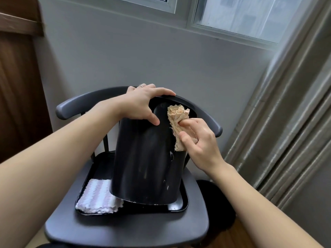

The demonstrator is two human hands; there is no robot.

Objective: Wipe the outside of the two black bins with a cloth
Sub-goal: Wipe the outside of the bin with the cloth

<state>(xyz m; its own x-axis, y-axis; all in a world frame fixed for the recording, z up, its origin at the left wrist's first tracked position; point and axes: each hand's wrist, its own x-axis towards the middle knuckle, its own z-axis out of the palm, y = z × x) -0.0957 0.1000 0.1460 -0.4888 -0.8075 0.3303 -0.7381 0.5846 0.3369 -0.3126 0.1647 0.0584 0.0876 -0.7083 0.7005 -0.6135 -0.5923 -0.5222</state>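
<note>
Head: hand [197, 140] pinches cloth [177, 120].

Soft daylight, wide-angle view

Even, cool daylight enters from the window [241, 17] at far right. Faint sheen streaks the black bin [143, 158]. Shadows are soft. Edges bow outward; the near forearms look stretched and slightly blurred.

2 hands [141, 104], 2 cloths [179, 122], 1 black bin [146, 158], 1 tray [182, 203], 1 chair [125, 233].
</note>
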